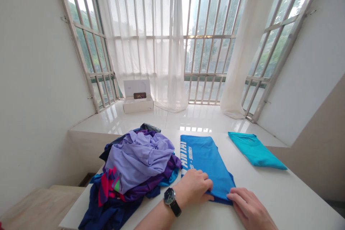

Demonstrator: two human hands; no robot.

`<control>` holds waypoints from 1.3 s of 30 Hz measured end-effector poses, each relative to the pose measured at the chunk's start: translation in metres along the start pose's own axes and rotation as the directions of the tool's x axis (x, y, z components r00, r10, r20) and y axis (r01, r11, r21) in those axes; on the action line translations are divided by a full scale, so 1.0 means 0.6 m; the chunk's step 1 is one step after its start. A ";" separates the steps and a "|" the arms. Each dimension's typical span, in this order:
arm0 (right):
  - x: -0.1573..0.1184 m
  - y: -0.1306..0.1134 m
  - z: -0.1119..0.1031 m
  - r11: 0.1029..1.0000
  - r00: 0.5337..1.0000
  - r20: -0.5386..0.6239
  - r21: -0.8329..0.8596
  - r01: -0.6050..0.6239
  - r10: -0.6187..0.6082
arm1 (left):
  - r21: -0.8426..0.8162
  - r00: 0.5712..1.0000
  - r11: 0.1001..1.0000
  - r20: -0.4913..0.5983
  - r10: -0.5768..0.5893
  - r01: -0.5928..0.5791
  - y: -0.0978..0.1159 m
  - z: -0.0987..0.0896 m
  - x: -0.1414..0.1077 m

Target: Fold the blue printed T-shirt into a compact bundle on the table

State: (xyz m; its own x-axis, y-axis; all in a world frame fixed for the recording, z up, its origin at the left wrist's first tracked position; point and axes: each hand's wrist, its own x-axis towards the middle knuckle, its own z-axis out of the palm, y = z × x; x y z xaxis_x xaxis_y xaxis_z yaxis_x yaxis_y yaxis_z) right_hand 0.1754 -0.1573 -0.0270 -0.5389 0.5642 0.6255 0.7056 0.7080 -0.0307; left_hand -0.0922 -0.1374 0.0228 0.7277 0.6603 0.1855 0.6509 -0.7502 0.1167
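White table (272, 201): a folded blue T-shirt (205, 161) lies beneath the left hand (192, 187) and right hand (249, 205) (fingers (234, 196) pressed together).

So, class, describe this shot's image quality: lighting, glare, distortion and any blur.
Head view: daylight through the barred windows overexposes the sheer curtain; glare streaks the glossy tile floor; wide-angle distortion makes the walls and windows lean inward; the left hand and right hand show no obvious blur.

**Hand clearance on the white table (293, 197)**

The clothing pile (132, 172) obstructs the left hand (192, 187) on its left side. The passage runs along the lower right of the frame, from the right hand (250, 208) toward the teal shirt (256, 151).
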 end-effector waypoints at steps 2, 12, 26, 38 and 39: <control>0.000 -0.001 -0.004 1.000 1.000 -0.011 -0.006 0.004 -0.004 | -0.008 1.000 1.000 0.008 0.021 -0.021 -0.002 -0.002 -0.003; 0.006 -0.004 -0.020 0.998 0.998 0.001 0.019 0.056 -0.056 | -0.002 0.999 0.999 -0.012 0.034 -0.034 -0.002 0.001 -0.004; -0.030 -0.031 -0.022 0.976 0.984 0.025 0.129 -0.176 0.174 | -0.275 0.999 0.961 0.037 0.020 -0.009 -0.011 -0.016 -0.014; 0.059 -0.015 0.029 0.982 0.967 0.196 -0.120 -0.145 0.166 | -0.206 0.983 0.965 -0.046 -0.177 0.164 0.001 0.022 -0.020; 0.057 -0.012 0.043 0.981 0.953 0.248 -0.122 -0.151 0.177 | -0.221 0.984 0.962 -0.036 -0.174 0.161 0.000 0.022 -0.022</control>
State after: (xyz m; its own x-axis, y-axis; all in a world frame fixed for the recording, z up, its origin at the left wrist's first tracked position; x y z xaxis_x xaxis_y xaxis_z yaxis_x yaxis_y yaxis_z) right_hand 0.1401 -0.1324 -0.0256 -0.5023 0.7680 0.3973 0.8295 0.5577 -0.0293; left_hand -0.0987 -0.1457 0.0077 0.5954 0.7787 0.1979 0.6959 -0.6229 0.3574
